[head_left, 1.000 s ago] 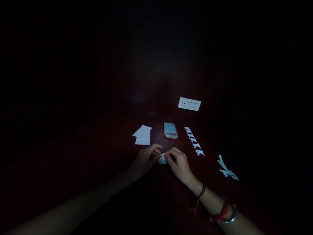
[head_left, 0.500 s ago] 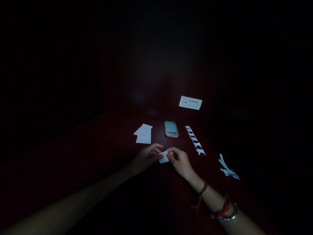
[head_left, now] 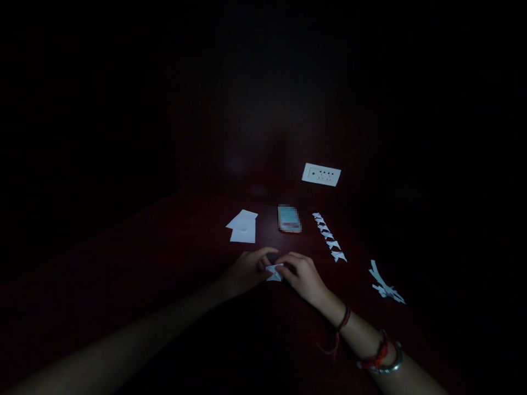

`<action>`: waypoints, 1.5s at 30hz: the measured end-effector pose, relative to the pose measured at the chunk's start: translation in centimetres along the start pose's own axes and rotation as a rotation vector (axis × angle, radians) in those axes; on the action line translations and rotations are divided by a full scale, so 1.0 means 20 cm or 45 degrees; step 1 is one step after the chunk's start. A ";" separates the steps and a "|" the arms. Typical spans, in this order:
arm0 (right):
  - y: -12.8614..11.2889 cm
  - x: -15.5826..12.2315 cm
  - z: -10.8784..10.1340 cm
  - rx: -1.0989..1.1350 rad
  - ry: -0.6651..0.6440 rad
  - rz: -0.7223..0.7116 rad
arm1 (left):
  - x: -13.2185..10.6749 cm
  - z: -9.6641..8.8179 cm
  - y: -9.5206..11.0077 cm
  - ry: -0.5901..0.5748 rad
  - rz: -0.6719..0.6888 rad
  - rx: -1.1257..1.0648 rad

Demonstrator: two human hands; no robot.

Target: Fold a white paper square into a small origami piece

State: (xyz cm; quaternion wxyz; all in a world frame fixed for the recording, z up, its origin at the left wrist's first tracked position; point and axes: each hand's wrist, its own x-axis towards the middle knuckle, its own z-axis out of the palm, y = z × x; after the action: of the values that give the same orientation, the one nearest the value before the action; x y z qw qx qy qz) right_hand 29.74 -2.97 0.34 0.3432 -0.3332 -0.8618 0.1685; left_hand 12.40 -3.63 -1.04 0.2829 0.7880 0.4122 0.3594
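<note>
The left hand (head_left: 246, 271) and right hand (head_left: 303, 276) meet mid-table (head_left: 164, 263), fingers of both pinching a small paper (head_left: 274, 272) low against it, likely to steady a crease. Folds (head_left: 329, 237) lie in a row beside the phone (head_left: 289, 218), toward the far edge.

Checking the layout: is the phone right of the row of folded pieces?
No, the phone lies left of the row, between it and the sheets.

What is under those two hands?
A small white folded paper peeks out between the left hand and right hand, on the dark table. The hands cover the rest of it.
</note>
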 end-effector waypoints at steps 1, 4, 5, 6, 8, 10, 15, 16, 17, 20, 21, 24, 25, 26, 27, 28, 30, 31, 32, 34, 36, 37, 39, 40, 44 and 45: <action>0.00 0.00 0.00 -0.014 -0.001 -0.012 | 0.00 0.00 0.01 0.001 0.001 0.013; -0.01 0.00 -0.02 -0.023 0.008 -0.046 | 0.00 0.00 0.02 0.009 -0.018 -0.017; -0.02 0.00 -0.02 -0.021 0.008 -0.058 | 0.00 -0.01 0.02 0.016 -0.025 -0.041; -0.02 0.00 -0.03 -0.018 0.007 -0.068 | 0.00 -0.01 0.02 0.027 -0.032 -0.065; -0.02 0.00 -0.03 -0.006 0.007 -0.078 | 0.00 -0.02 0.02 0.047 -0.050 -0.109; -0.03 0.00 -0.04 0.008 0.031 -0.069 | 0.01 -0.02 0.02 0.063 -0.064 -0.151; -0.01 0.00 -0.02 0.043 0.063 0.005 | 0.01 -0.01 0.01 0.063 -0.057 -0.217; 0.00 0.00 -0.02 0.056 0.055 0.023 | 0.01 -0.01 0.01 0.065 -0.054 -0.209; 0.00 0.00 -0.02 0.069 0.049 0.038 | 0.01 -0.01 0.01 0.075 -0.051 -0.193; 0.02 0.00 -0.01 0.087 0.032 0.049 | 0.01 -0.01 0.00 0.106 -0.028 -0.125; 0.02 0.00 -0.01 0.094 0.030 0.047 | 0.01 -0.01 0.00 0.110 -0.019 -0.100; 0.04 0.01 0.00 0.138 0.019 0.070 | 0.01 -0.02 0.01 0.092 -0.006 -0.056; 0.05 0.01 0.01 0.157 0.006 0.086 | 0.01 -0.02 0.01 0.080 -0.005 -0.050; 0.05 0.01 0.01 0.173 -0.010 0.102 | 0.00 -0.02 0.02 0.069 -0.002 -0.048; 0.06 0.01 0.01 0.188 -0.027 0.115 | 0.00 -0.02 0.02 0.062 0.004 -0.049; 0.06 0.01 0.02 0.199 -0.042 0.121 | 0.00 -0.02 0.03 0.058 0.013 -0.052; 0.06 0.01 0.02 0.211 -0.040 0.112 | 0.00 -0.01 0.03 0.057 0.031 -0.055; 0.06 0.00 0.01 0.209 -0.028 0.099 | 0.00 -0.01 0.04 0.059 0.035 -0.058; 0.05 0.00 0.01 0.201 -0.014 0.080 | 0.00 -0.01 0.04 0.062 0.034 -0.058; 0.03 0.00 0.00 0.175 0.005 0.042 | 0.00 -0.01 0.05 0.083 0.021 -0.047; 0.02 0.00 -0.01 0.147 0.010 0.015 | 0.00 -0.01 0.06 0.112 0.007 -0.028; 0.01 0.00 -0.01 0.135 0.015 0.007 | 0.00 -0.01 0.06 0.118 0.003 -0.021; 0.00 0.01 -0.02 0.121 0.034 0.001 | 0.00 -0.01 0.06 0.121 0.002 -0.017; -0.01 0.01 -0.02 0.123 0.045 -0.002 | 0.01 -0.01 0.06 0.122 0.007 -0.020; 0.01 0.01 -0.01 0.215 0.064 0.012 | 0.00 -0.01 0.06 0.140 0.029 -0.015; 0.01 0.02 -0.01 0.246 0.062 0.023 | 0.00 -0.01 0.06 0.144 0.024 -0.006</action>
State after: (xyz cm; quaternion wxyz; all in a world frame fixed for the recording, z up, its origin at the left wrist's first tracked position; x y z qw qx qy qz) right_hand 29.81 -2.58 0.52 0.3932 -0.3101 -0.8299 0.2458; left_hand 12.84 -4.17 -0.13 0.2575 0.7696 0.4193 0.4070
